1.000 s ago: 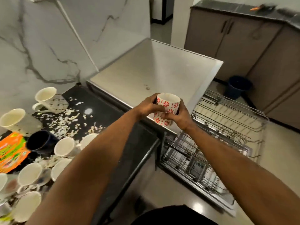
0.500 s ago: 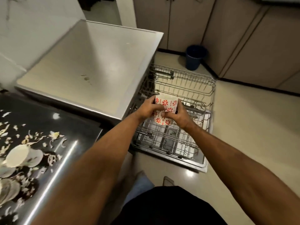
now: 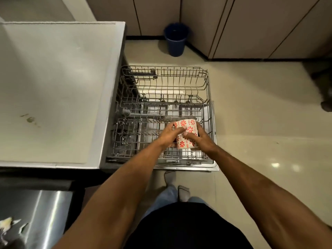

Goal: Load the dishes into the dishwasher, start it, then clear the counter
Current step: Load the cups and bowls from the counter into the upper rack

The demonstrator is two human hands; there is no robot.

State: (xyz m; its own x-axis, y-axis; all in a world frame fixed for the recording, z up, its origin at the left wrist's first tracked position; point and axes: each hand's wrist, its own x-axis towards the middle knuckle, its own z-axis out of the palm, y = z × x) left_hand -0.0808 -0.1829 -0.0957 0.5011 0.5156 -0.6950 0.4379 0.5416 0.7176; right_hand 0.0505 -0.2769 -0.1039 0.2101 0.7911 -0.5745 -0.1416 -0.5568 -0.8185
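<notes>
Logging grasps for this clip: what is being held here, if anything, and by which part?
A red-flowered mug, held by its side wall between both hands: left hand, right hand, over the dishwasher rack.

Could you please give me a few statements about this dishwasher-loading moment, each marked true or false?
1. Both hands hold the flowered mug. True: the left hand and the right hand grip it from either side.
2. The mug is plain blue. False: it is white with red flowers.
3. The mug is over the pulled-out dishwasher rack. True.
4. The rack is already full of plates. False: no dishes show in its wire grid.
5. A blue bucket stands on the floor beyond the rack. True.
6. The bucket sits on the counter. False: it is on the floor by the cabinets.
</notes>
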